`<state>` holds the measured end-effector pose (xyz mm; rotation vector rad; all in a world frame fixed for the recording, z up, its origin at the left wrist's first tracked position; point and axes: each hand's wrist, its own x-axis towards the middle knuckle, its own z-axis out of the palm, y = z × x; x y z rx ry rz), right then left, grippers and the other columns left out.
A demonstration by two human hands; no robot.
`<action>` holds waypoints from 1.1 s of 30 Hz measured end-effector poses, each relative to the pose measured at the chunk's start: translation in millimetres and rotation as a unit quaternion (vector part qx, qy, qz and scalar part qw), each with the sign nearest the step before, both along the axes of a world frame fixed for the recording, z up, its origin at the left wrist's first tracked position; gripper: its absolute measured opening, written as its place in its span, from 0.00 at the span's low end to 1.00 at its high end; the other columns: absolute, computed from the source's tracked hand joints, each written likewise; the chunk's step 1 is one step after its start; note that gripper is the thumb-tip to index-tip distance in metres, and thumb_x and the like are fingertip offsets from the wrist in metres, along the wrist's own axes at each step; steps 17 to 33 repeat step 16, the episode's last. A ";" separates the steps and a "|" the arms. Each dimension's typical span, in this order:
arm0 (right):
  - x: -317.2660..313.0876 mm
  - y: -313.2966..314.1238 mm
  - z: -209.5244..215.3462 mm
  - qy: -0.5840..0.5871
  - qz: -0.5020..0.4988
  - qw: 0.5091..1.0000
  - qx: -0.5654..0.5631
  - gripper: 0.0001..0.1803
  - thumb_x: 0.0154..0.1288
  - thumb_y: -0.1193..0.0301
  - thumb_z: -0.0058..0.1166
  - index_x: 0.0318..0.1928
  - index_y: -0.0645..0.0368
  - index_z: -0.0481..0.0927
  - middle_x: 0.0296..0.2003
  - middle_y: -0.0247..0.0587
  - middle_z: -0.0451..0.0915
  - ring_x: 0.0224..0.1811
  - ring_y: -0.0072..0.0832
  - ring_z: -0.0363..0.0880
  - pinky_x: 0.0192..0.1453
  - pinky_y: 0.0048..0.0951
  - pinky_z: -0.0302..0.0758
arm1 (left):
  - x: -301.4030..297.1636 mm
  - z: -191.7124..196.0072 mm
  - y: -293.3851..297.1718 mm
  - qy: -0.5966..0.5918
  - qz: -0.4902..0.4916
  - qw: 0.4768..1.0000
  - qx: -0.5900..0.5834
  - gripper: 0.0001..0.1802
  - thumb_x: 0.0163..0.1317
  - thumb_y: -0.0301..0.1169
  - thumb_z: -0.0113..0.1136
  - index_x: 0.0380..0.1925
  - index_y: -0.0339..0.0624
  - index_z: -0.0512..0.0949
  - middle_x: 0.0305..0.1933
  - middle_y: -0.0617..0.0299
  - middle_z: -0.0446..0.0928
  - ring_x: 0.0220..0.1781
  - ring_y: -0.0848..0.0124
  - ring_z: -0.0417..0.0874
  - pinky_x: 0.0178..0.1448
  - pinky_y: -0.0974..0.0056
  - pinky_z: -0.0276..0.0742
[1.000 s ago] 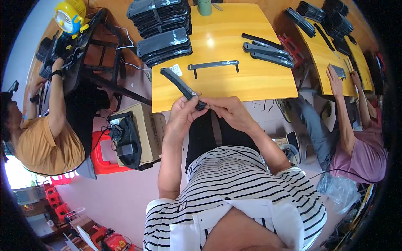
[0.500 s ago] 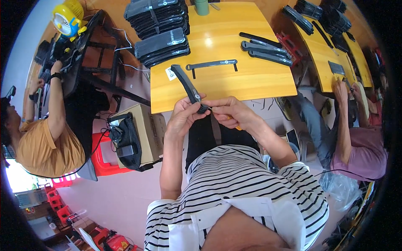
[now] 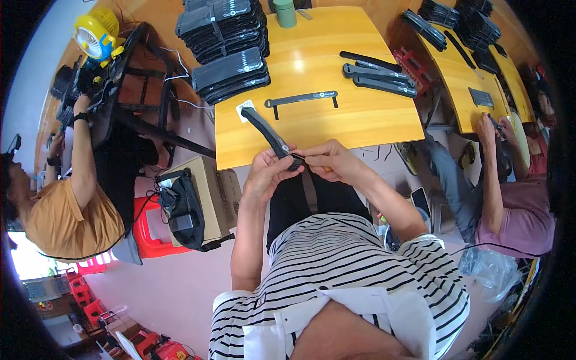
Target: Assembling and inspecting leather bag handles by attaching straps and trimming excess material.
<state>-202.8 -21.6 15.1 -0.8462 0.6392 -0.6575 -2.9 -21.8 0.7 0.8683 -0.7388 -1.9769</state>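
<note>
My left hand (image 3: 264, 173) is closed around the lower end of a bundle of long black strips (image 3: 268, 133) with a small white mark. The bundle slants up and left, its far tip over a white label (image 3: 244, 110) on the table. Close beside it, my right hand (image 3: 333, 161) pinches at the bundle's near end; its fingers hide what they hold. Farther back, a single black strip (image 3: 303, 98) lies crosswise with two short black tabs pointing toward me. Several more black strips (image 3: 378, 77) are piled at the table's right side.
Tall stacks of black strips (image 3: 231, 72) stand on the left of the wooden table (image 3: 360, 129), with a green canister (image 3: 285, 13) behind. An open cardboard box (image 3: 222, 192) with a black bag sits lower left. Co-workers sit on both sides, one in orange (image 3: 72, 210), one in purple (image 3: 516, 213).
The bundle's near end and both hands have shifted slightly, and its far tip now lies more over the label. An orange piece seen under my right hand before is now hidden.
</note>
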 end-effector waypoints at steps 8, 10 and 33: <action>-0.1 0.9 -3.3 0.003 0.008 1.000 -0.014 0.18 0.62 0.71 0.49 0.53 0.55 0.73 0.16 0.24 0.63 0.12 0.10 0.55 0.13 0.12 0.51 | 1.0 0.7 -0.1 0.035 -0.019 0.999 0.010 0.16 0.54 0.23 0.56 0.45 0.31 0.71 0.35 0.54 0.79 0.29 0.68 0.82 0.34 0.71 0.82; 3.4 3.5 -6.2 0.049 -0.019 0.996 -0.068 0.18 0.61 0.71 0.51 0.53 0.55 0.74 0.17 0.25 0.65 0.12 0.11 0.57 0.15 0.14 0.54 | -3.9 1.5 -0.3 0.028 0.005 0.999 0.020 0.16 0.54 0.24 0.56 0.44 0.31 0.71 0.35 0.54 0.79 0.29 0.69 0.82 0.34 0.71 0.82; 7.2 2.6 -24.6 0.153 -0.148 0.901 -0.378 0.19 0.54 0.70 0.59 0.48 0.55 0.78 0.18 0.29 0.71 0.23 0.19 0.66 0.29 0.21 0.65 | -9.0 -7.0 1.7 -0.004 -0.033 0.999 0.009 0.21 0.53 0.26 0.57 0.48 0.29 0.70 0.36 0.54 0.79 0.30 0.69 0.82 0.30 0.73 0.80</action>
